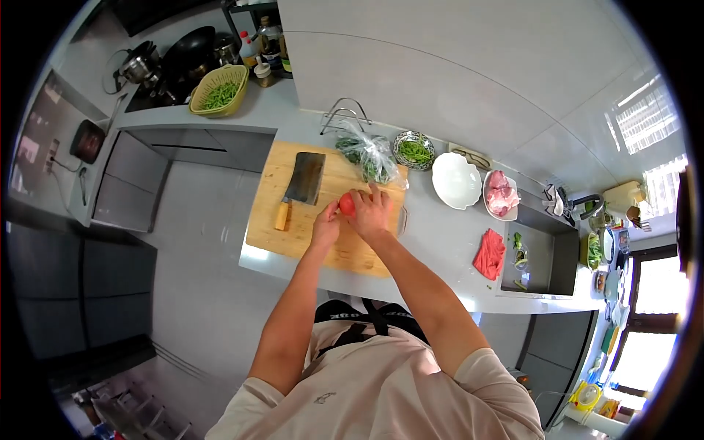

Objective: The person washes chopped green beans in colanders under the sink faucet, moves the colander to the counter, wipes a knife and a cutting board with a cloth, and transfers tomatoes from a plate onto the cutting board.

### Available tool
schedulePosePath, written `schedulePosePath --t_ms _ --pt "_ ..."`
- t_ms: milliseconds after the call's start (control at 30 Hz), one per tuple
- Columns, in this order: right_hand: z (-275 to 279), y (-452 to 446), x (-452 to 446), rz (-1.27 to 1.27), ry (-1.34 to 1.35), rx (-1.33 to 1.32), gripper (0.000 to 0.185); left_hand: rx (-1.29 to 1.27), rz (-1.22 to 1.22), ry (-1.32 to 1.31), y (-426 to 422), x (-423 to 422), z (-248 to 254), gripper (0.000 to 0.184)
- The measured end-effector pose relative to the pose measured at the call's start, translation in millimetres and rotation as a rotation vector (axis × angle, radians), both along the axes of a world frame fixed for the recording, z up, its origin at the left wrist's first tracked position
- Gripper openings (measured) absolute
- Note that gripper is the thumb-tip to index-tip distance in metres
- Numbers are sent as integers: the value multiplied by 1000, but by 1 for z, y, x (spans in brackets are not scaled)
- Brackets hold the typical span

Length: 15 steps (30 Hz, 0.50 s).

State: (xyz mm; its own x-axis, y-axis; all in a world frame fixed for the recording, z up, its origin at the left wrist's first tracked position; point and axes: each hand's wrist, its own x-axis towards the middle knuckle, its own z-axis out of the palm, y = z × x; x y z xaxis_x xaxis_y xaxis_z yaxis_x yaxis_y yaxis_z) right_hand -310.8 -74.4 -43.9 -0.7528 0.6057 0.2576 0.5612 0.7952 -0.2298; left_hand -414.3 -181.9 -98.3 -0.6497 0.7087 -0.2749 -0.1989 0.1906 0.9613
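Between my two hands is a red tomato point(346, 204), held over the wooden cutting board point(282, 248). My left hand point(326, 226) grips its left side with the fingertips. From the right, the fingers of my right hand point(372, 213) close round it and cover part of it. A cleaver point(305, 180) with a wooden handle lies on the board, left of my hands. Behind my right hand, a clear plastic bag point(375, 155) of green leaves rests at the board's back edge.
Along the wall stand a patterned plate point(413, 150) of chopped greens, a white bowl point(456, 181) and a dish of raw meat point(501, 196). A red cloth point(489, 254) lies beside the sink point(540, 257). At the back left is a yellow basket point(240, 73) of green beans.
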Motion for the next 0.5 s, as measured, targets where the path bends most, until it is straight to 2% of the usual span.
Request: schedulePosePath --t_ms 100,200,233,333,367,500 --pt "-8 -1 3 5 -10 2 62 -33 -99 18 2 1 0 48" --pt "19 -1 16 0 83 -34 58 -6 -80 165 10 -1 -28 47" --pt "29 2 24 -2 128 -46 57 -85 -14 367 12 9 8 45" --pt "35 20 58 -156 300 -137 50 -64 128 599 45 25 30 46" --pt "34 30 71 -228 343 -150 48 -21 85 665 56 36 42 45" --pt "14 81 139 -558 498 -291 37 -7 -255 357 115 81 65 41"
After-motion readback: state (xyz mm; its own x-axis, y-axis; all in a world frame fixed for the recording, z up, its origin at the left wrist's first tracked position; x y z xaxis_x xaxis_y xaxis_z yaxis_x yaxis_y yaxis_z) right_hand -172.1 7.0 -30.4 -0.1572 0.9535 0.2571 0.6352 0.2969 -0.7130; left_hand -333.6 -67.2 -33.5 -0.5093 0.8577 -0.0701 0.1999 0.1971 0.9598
